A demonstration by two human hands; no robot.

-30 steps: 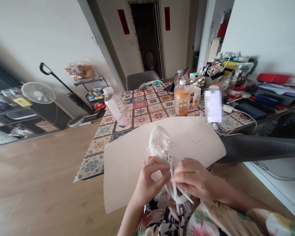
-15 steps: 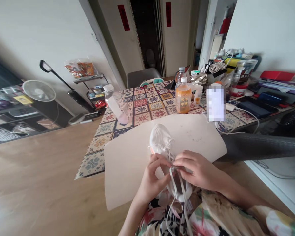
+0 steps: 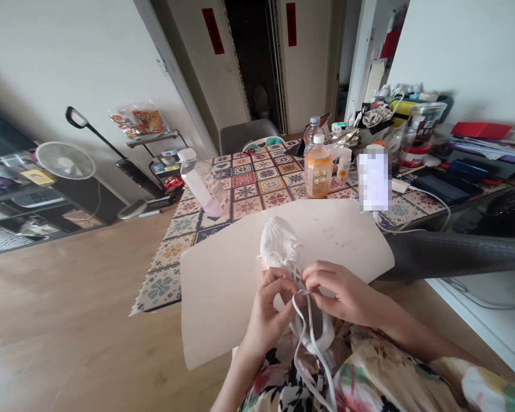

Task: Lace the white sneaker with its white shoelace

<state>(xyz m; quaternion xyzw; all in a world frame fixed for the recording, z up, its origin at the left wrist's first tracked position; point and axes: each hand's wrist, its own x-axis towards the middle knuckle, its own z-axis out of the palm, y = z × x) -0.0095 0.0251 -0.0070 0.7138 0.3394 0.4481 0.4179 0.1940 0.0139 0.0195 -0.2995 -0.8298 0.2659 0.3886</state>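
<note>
A white lace-up shoe points away from me, its toe over a large pale sheet and its heel at my lap. My left hand is closed in a pinch at the left side of the shoe's opening. Opposite it, my right hand pinches too, its fingertips at the upper eyelets. Both hold the white shoelace, which crosses between them and trails in two long ends over the opening onto my patterned clothing. The exact grip of the fingertips is partly hidden.
Beyond the sheet, a patterned tablecloth carries an orange drink bottle, a leaning clear bottle and a blurred upright screen. A cable, tablets and boxes crowd the right side. A grey chair stands at the far end.
The lace between my fingertips has shifted, and its hanging ends now curve differently, with the left loop wider. Both hands stay at the shoe's opening; the view has moved slightly.
</note>
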